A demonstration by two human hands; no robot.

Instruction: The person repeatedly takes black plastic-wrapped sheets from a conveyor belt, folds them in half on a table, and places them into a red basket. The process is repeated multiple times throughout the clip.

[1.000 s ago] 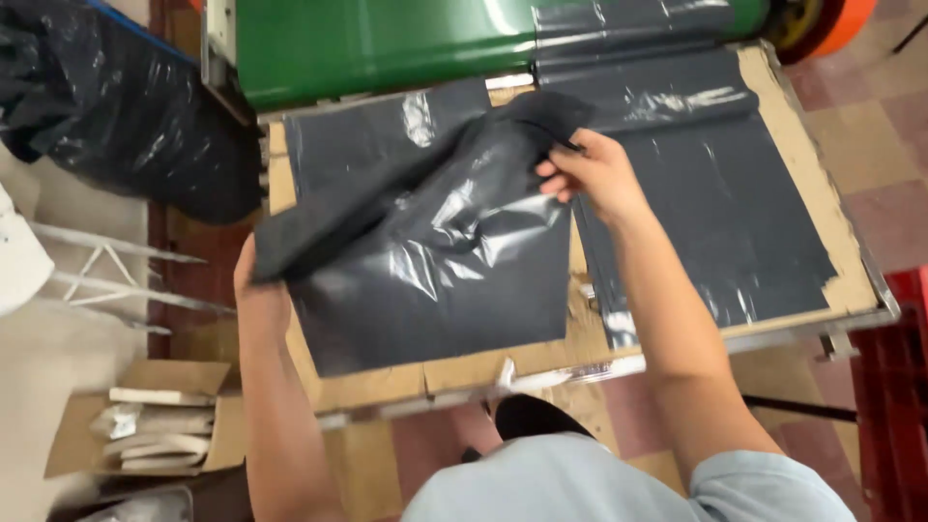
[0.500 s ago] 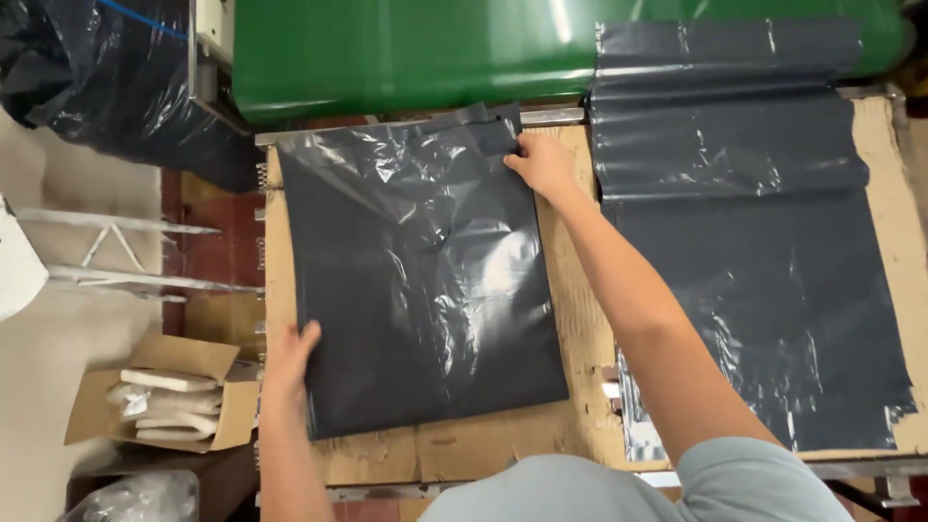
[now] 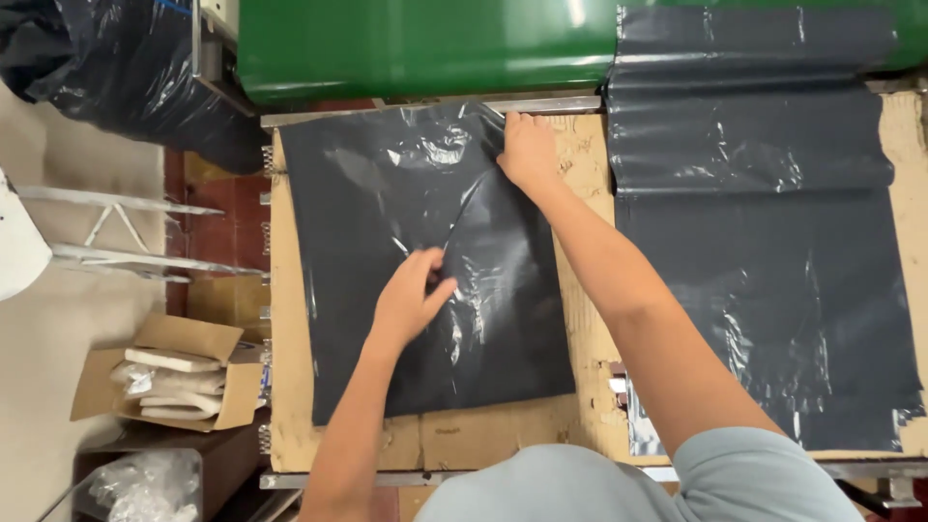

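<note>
- My right hand (image 3: 527, 150) lies flat on the far right corner of the dark plastic bag (image 3: 425, 261), palm down and fingers together, pinning that corner to the cardboard-topped table (image 3: 590, 319).
- My left hand (image 3: 411, 295) rests near the middle of the bag with the fingers loosely curled; I cannot tell whether they pinch a fold or only press on the film.
- The hands are well apart, neither one closed around anything.
- The bag lies spread on the left half of the table, its far edge against the metal rail (image 3: 425, 109) below the green machine (image 3: 425, 43).
- Risk, as I judge it: the film is slick and creased, so a sideways push from my left hand could bunch it or drag it askew under my right palm.
- If my right hand lifts, the thin corner could curl up or slide toward the rail.
- My right forearm reaches long across the table; my left arm comes straight up from the near edge, wrist slightly raised.
- Further right a second dark plastic sheet (image 3: 764, 242) hangs from the machine over the table.
- On the floor to the left stands an open cardboard box (image 3: 164, 377) of pale folded pieces.
</note>
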